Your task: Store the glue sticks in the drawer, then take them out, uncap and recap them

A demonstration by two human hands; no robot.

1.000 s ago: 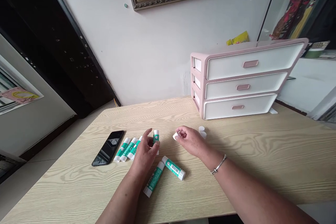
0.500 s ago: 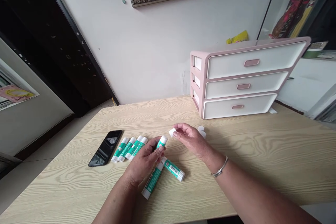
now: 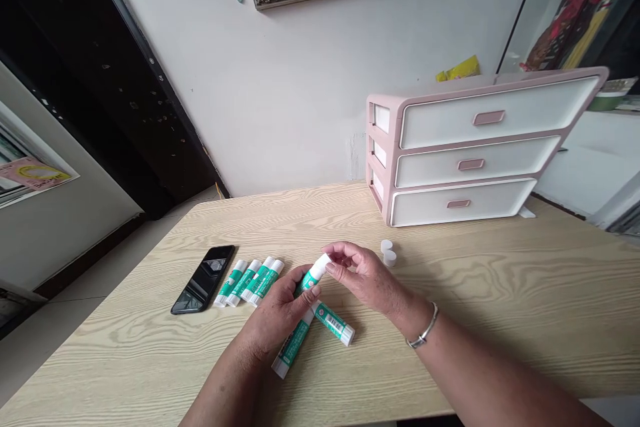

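My left hand (image 3: 280, 312) is closed around a green and white glue stick (image 3: 308, 281), tilted with its top end toward the upper right. At that end, my right hand (image 3: 364, 280) pinches a white cap (image 3: 324, 261) between thumb and fingers. The cap sits against the tube's end; how far it covers the tube I cannot tell. Below my hands lie two more glue sticks, one with a barcode (image 3: 334, 323) and one pointing down-left (image 3: 291, 351), partly behind my left hand. Left of that hand, several glue sticks (image 3: 246, 284) lie side by side.
Two small white caps (image 3: 387, 252) lie on the wooden table (image 3: 480, 320) right of my right hand. A black phone (image 3: 204, 279) lies at the left. At the back right stands a pink and white drawer unit (image 3: 470, 147) near the wall.
My right hand has brought the white cap left onto the end of the glue stick. My left hand has raised the stick slightly to the right. The two loose caps now show fully.
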